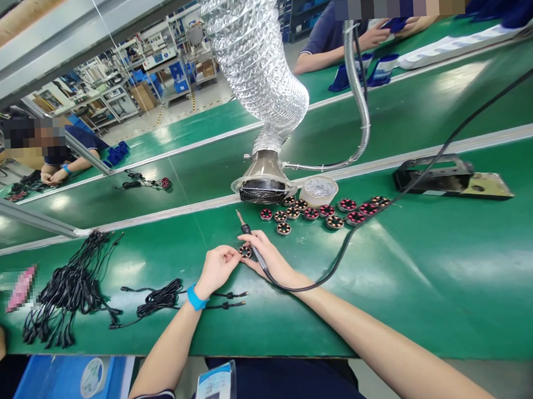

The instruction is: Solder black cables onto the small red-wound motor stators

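My left hand (216,266), with a blue band at the wrist, pinches a small round motor stator (245,252) with copper coils. A soldering iron (246,228) lies in my right hand (272,257), its tip pointing up and away, apart from the stator. Fingers of the right hand are also at the stator's right side. Several more stators (311,214) with red or dark rings stand on the green bench beyond my right hand. Coiled black cables (159,298) with bare wire ends lie left of my left wrist.
A fume hood (266,190) on a foil duct hangs over the bench's far side. Near it are a round tub (318,189) and an iron stand (439,175). The iron's cord (341,252) crosses my right forearm. A cable pile (74,287) lies left. Co-workers sit across.
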